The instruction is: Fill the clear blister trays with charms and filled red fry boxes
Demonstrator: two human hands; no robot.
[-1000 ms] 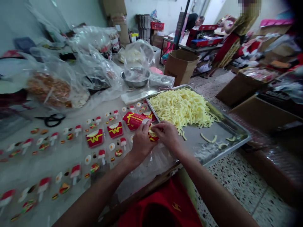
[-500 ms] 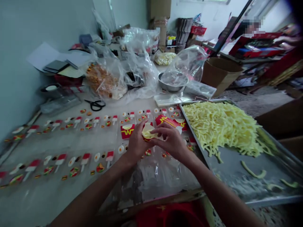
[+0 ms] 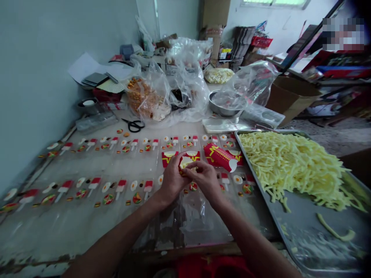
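Observation:
In my left hand is a small red fries carton, its pale opening turned up and the fingers wrapped around it. My right hand pinches pale yellow fries at that opening; its fingertips partly hide them. Just beyond my hands, a loose red fries carton with yellow markings lies tilted on its side. Similar red cartons lie flat on the clear plastic packs around it. To the right, a heap of pale yellow fries fills the far part of a metal tray.
Rows of clear packs holding small toy-like food pieces cover the table. Behind them are black scissors, a bag of orange pieces, a metal bowl and a cardboard box. A person is partly visible at the far right.
The view has shifted left, so things appear further right. My right hand has drawn back slightly from the loose carton, and its fingers are closer together at the held carton's opening.

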